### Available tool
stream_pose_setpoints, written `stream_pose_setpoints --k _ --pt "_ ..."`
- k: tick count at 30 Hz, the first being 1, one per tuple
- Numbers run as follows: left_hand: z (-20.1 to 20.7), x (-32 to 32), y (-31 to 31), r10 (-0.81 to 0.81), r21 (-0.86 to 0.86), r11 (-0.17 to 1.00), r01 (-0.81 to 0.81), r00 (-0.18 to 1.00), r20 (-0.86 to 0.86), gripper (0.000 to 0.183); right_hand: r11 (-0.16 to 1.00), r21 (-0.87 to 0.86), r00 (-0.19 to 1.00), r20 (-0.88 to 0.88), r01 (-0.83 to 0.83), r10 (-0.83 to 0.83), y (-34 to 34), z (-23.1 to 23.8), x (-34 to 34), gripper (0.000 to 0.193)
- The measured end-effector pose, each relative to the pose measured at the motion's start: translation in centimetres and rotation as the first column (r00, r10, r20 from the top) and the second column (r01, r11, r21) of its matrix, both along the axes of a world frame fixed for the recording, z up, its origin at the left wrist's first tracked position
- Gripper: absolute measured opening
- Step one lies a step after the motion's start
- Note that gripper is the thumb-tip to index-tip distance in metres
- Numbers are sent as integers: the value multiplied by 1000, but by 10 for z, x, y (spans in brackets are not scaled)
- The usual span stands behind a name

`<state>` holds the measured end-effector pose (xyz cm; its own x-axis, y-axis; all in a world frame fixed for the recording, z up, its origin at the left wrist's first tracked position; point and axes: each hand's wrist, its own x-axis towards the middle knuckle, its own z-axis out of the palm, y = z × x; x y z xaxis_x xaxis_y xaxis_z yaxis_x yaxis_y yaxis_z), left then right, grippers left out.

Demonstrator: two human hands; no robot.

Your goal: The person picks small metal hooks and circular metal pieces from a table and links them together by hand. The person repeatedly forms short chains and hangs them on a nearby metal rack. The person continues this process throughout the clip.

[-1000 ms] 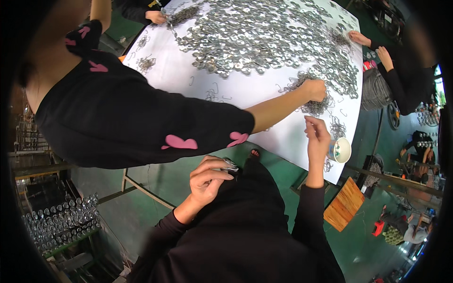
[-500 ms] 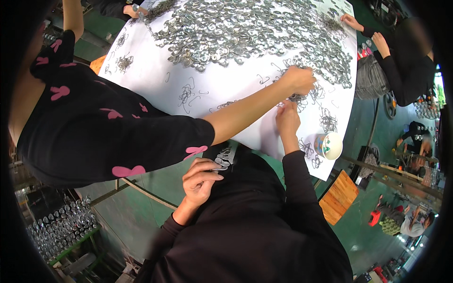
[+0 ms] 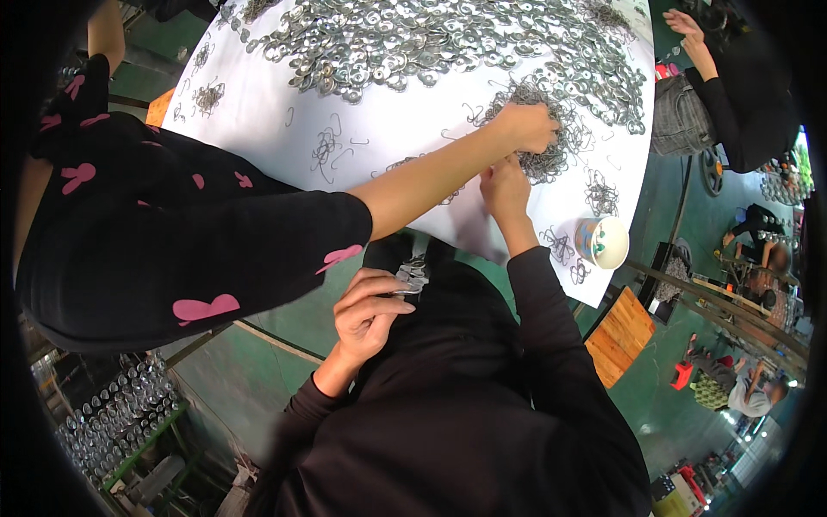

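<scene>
My left hand (image 3: 366,312) is closed in a pinch above my lap. Between thumb and fingers it holds a thin shiny metal disc (image 3: 405,291), partly covered by the fingers. More shiny metal pieces (image 3: 415,269) are just beyond the fingertips, over my dark trousers. At the table's near side my right hand (image 3: 506,191) has its fingers drawn together at the edge of a pile of wire hooks (image 3: 544,165); what they grip, if anything, is hidden. A co-worker's hand (image 3: 527,127) is in the same pile, just beyond my right hand.
The co-worker's arm (image 3: 422,189) crosses the white tabletop (image 3: 250,112) from the left. A large heap of metal discs (image 3: 405,43) covers the far side. Small hook clusters (image 3: 326,148) lie about. A paper cup (image 3: 603,243) stands near the right corner. Another person's hands (image 3: 689,33) are at right.
My right hand has shifted slightly left and farther onto the table, beside the hooks. The co-worker's hand has moved a little left. My left hand keeps its pinch. The view has shifted slightly.
</scene>
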<state>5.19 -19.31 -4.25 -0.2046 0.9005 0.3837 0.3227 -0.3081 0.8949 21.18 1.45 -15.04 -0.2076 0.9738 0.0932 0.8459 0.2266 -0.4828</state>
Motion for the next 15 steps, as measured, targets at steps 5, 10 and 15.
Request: stream_pose_setpoints --k 5,10,15 --pt "-1 6 -2 -4 -4 1000 4 1000 7 18 999 -15 998 -42 52 -53 -3 -1 15 16" --pt "-1 8 -3 8 -25 1000 -8 1000 3 13 990 125 998 8 -59 59 14 -20 11 15" --pt "1 11 0 -6 -15 1000 6 1000 -16 11 903 225 923 210 -367 323 29 -18 17 15"
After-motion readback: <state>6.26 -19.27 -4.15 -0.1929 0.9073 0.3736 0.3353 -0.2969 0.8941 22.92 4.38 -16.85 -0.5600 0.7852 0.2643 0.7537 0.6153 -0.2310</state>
